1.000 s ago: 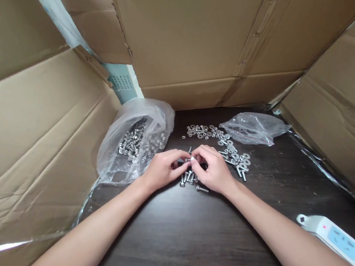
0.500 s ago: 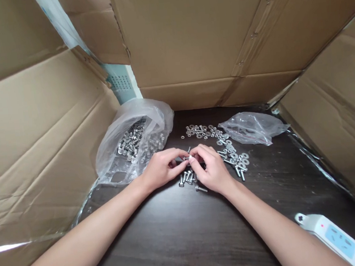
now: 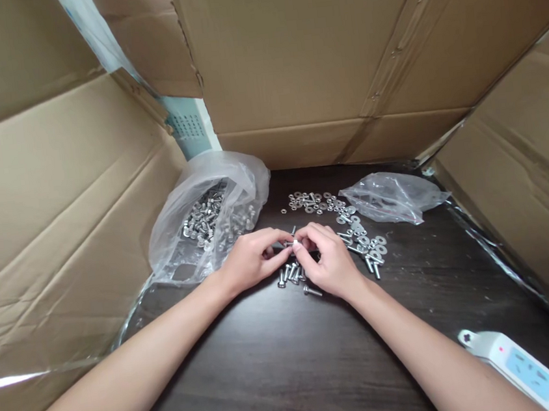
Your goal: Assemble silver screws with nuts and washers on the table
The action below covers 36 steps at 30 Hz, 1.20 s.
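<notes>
While both hands meet mid-frame, left hand (image 3: 251,260) and right hand (image 3: 327,262) pinch one small silver metal screw (image 3: 292,245) (likely fitting a washer); next needs fine fingertip turning

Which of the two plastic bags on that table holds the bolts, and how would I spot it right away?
Start from the dark wooden table walled in by cardboard. At its back left corner, just beyond the left hand, sits the bigger clear bag. Unlike the flat, nearly empty bag at the back right, it bulges open with a heap of shiny metal hardware inside.
</notes>
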Motion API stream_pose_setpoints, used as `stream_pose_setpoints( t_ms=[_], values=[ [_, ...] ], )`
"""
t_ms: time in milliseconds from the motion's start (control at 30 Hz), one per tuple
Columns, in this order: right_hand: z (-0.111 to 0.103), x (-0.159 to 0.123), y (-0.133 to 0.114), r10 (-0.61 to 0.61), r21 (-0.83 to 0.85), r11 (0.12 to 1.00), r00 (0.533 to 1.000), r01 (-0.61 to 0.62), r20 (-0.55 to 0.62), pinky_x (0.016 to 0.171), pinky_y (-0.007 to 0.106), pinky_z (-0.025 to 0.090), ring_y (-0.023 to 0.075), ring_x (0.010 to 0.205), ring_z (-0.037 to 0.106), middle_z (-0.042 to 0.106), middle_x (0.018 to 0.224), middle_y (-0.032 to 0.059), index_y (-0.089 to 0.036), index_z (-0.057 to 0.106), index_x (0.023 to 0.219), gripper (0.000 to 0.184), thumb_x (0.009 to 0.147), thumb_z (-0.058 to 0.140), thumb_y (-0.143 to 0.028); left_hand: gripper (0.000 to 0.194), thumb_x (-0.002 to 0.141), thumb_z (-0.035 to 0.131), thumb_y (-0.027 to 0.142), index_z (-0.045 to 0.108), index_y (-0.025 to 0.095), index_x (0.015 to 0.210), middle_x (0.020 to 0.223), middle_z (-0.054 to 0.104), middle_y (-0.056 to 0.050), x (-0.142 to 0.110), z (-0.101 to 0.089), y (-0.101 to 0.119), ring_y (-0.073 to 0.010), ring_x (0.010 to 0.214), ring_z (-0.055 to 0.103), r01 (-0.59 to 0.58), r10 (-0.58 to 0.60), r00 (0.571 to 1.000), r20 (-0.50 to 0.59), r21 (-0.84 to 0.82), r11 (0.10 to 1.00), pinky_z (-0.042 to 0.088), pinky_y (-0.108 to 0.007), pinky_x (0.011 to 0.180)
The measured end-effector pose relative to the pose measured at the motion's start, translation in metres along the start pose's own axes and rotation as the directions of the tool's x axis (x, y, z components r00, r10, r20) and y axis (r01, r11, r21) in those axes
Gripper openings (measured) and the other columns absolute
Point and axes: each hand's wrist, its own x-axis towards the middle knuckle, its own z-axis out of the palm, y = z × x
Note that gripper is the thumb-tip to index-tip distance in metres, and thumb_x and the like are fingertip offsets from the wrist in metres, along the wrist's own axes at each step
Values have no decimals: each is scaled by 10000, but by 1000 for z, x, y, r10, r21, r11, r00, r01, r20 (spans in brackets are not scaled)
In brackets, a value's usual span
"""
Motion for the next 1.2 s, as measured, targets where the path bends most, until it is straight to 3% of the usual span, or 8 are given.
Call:
stream_pose_setpoints(
  t_ms=[433,800,1200],
  values=[
    [1,1,-2,9,-9,1000,1000,-9,-14,728,345,375,186,728,554,563,762,2,-208,566,886,88,961,527,-234,143,923,672,258,694,191,1047,894,763,-5,0,2,4,-84,550,623,119,-119,993,-4,-24,993,488,-215,596],
    [1,1,0,9,-8,1000,1000,-9,14,716,348,371,190,723,538,544,731,-6,-210,580,872,37,896,573,-237,140,930,632,238,694,192,1047,954,750,-22,-1,0,2,-97,588,631,116,-116,993,12,-10,993,497,-228,608],
    [0,0,-2,-26,-34,999,1000,27,10,727,360,354,194,723,534,550,725,-8,-207,591,871,32,879,586,-237,108,906,653,234,702,191,992,880,728,-5,-1,0,1,-96,577,613,114,-114,993,9,-21,993,474,-227,606]
  ],
)
